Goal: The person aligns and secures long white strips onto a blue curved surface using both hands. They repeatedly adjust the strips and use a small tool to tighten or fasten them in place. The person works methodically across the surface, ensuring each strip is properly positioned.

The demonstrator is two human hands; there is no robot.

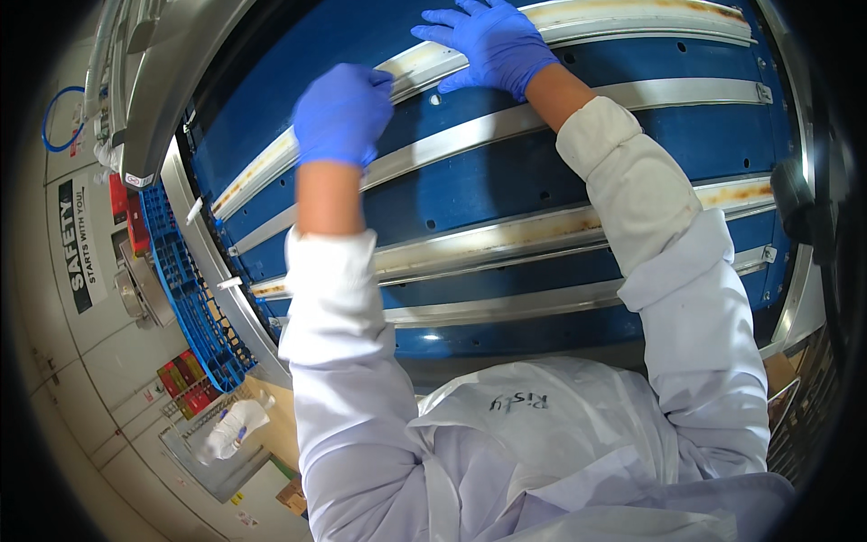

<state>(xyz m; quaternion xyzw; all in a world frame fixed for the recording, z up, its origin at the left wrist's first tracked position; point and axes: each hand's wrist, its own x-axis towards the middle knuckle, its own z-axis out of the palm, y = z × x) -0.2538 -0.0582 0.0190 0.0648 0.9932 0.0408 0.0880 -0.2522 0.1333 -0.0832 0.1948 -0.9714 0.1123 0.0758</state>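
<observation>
Both my hands wear blue gloves and reach over a blue panel (632, 63) crossed by several long metal bars. My left hand (343, 113) is closed at the far bar (650, 20), a pale metal strip with brown stains. Its fingers are curled away, so whatever they grip, if anything, is hidden. To the right, my right hand (492, 45) lies over the same bar, fingers spread and holding nothing visible. Closer to me runs a plain silver bar (452, 137), then another brown-stained bar (506, 240).
A grey metal frame (221, 262) borders the panel at left, with white pegs along it. Beyond stand a blue plastic rack (185, 289) and red boxes (185, 384). Another person in white (237, 429) is at the lower left. A black fitting (793, 194) sits at the right edge.
</observation>
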